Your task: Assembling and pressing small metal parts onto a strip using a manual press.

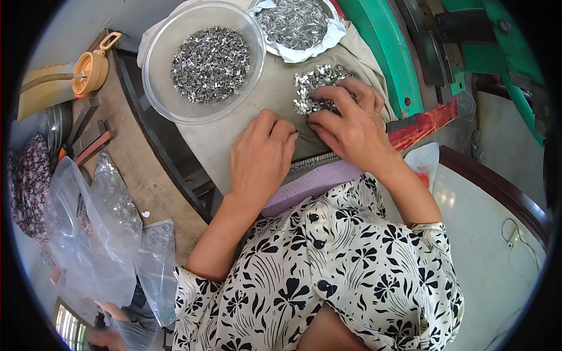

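My left hand (261, 153) rests on a beige cloth (211, 149), its thumb and fingertips closed together in a pinch. Whatever lies between those fingertips is too small or hidden to make out. Beside a loose pile of small shiny metal pieces (304, 88), my right hand (353, 120) has its fingers bent, the upper ones reaching over the pile's near edge. Its thumb and index fingertip come together just below the pile; anything they hold cannot be made out. A row of small metal pieces (316, 162) lines a strip at the cloth's near edge, between my wrists.
A clear round plastic tub (153, 88) of small dark metal parts stands behind my left hand. Farther back, a bowl lined with white plastic (336, 36) holds shiny slender pieces. Green machinery (389, 64) borders the right; plastic bags (99, 228) and a yellow-orange lidded container (91, 73) lie left.
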A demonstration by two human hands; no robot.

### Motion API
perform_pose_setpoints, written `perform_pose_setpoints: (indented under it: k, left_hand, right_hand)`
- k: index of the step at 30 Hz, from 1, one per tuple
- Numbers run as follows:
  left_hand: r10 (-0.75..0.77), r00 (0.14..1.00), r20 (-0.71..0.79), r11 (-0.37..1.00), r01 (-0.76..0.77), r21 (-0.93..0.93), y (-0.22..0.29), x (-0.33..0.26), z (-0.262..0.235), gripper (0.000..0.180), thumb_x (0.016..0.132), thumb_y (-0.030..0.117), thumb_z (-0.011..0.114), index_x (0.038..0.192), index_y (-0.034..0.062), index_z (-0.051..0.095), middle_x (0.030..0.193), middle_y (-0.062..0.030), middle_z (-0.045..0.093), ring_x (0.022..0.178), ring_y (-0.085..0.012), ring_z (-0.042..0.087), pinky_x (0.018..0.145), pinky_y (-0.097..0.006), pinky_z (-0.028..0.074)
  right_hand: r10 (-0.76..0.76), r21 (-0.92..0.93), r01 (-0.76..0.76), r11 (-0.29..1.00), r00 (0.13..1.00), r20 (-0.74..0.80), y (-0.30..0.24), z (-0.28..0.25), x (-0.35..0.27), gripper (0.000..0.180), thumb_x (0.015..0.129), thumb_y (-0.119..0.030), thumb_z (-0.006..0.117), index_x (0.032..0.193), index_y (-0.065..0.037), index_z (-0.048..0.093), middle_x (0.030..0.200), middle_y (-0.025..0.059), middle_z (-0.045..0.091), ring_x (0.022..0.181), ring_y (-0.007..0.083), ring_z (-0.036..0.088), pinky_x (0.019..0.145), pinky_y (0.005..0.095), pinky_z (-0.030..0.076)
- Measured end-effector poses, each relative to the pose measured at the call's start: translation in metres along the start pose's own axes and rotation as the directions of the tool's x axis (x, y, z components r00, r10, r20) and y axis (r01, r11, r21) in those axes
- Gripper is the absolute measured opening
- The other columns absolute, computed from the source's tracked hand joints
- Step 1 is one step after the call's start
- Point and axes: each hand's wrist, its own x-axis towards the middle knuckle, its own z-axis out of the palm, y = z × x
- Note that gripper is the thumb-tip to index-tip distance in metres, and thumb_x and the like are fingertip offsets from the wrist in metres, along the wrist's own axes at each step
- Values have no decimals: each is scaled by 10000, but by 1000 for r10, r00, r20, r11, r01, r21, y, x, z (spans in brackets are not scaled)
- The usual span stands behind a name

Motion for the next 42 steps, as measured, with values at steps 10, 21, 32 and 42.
perform_pose_setpoints:
  k: [10,21,32,42]
  left_hand:
    - [-4,1000,-23,1000,3,-9,1,1,-1,121,789,109,736,866,68,652,896,-64,554,829,-265,614,708,-404,508]
    - [-56,997,-49,997,53,-58,-2,-3,-4,102,807,71,722,887,42,665,890,-76,594,773,-278,622,669,-378,492]
    - [-37,996,-85,996,29,-85,5,-17,-12,121,763,71,747,850,61,664,902,-61,574,836,-271,597,704,-396,478]
    - [68,997,-39,980,-75,-187,14,-28,1,150,744,78,745,865,75,658,948,-58,588,872,-277,583,743,-403,451]
  right_hand:
    - [59,8,-59,998,998,7,-5,-1,0,146,723,-151,772,847,-126,698,1206,-10,603,1200,277,475,983,453,317]
    - [32,158,-53,986,990,137,-16,-16,-39,144,681,-203,807,799,-212,724,1184,-40,626,1164,301,469,973,418,305]
    - [101,98,-97,990,994,-37,8,-15,-22,173,707,-157,803,871,-185,756,1141,-5,645,1149,304,478,968,419,317]
    - [26,27,-26,999,1000,2,0,-4,-4,119,716,-174,768,801,-121,703,1186,-9,600,1195,277,477,964,457,316]
